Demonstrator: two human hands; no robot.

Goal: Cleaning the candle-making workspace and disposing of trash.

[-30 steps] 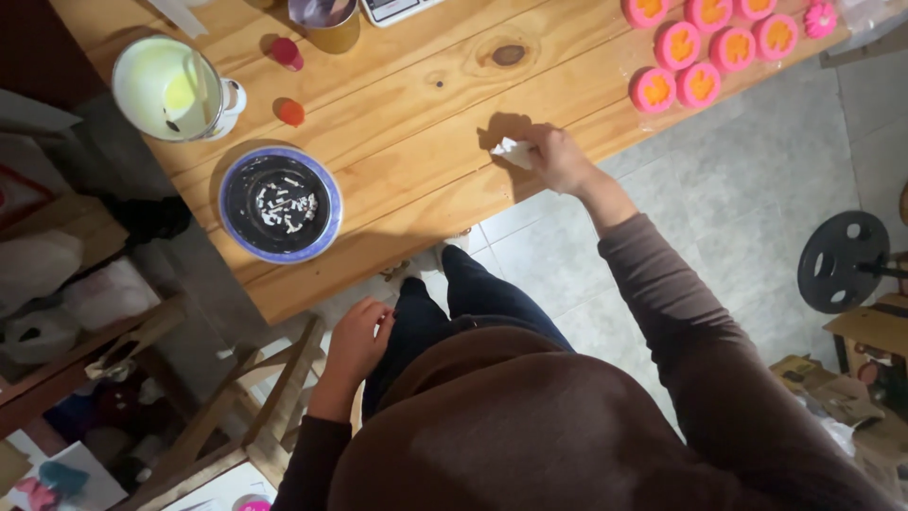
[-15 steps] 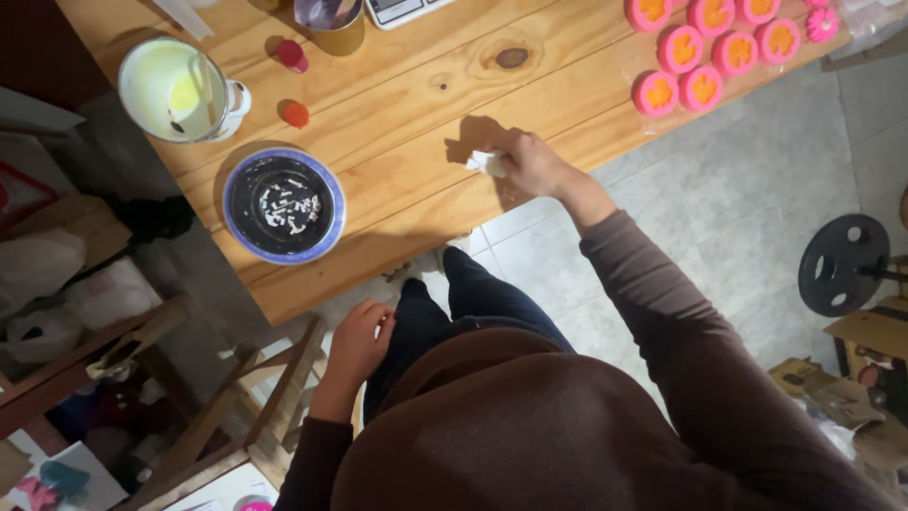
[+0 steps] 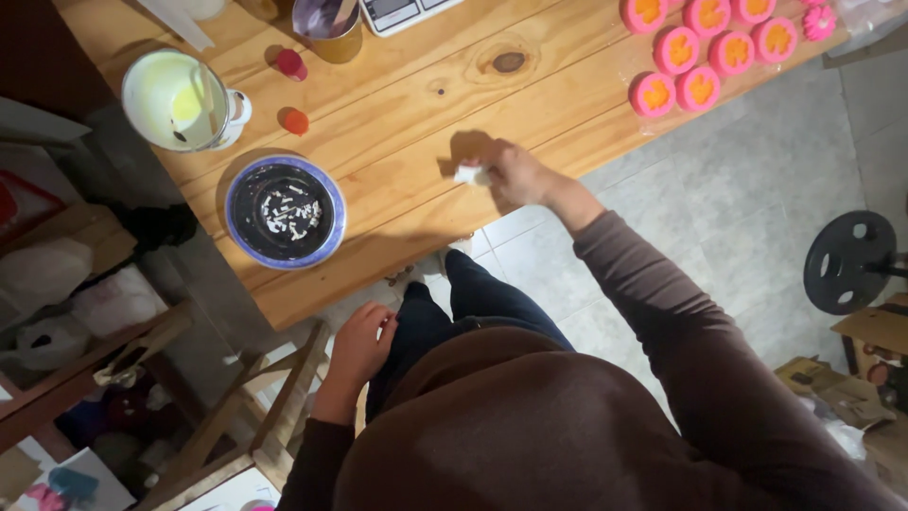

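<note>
The right hand (image 3: pixel 515 175) is stretched out over the wooden desk (image 3: pixel 397 170), its fingers (image 3: pixel 492 170) pinched together on a small white wad (image 3: pixel 469 174), perhaps cloth or paper, pressed against the boards to the right of the blue-rimmed dark bowl (image 3: pixel 285 212). This looks like wiping or dabbing a spot on the wood; the next stroke would call for light, even pressure and a path that keeps clear of that bowl, which holds pale scraps. The left hand (image 3: pixel 361 343) rests on the person's thigh below the desk edge, fingers loosely curled and holding nothing that I can make out. Up and left of the bowl stands a white mug (image 3: pixel 180 100) of yellowish liquid; between mug and bowl, slightly right, lie a red cap (image 3: pixel 291 63) and an orange cap (image 3: pixel 296 121). Further up from the bowl sits a brassy tin (image 3: pixel 327 26), with the corner of a white scale or calculator (image 3: pixel 407 11) beside it. Far right of the bowl, pink round moulds with orange centres (image 3: pixel 705 52) cluster on clear wrapping. No label is legible.
</note>
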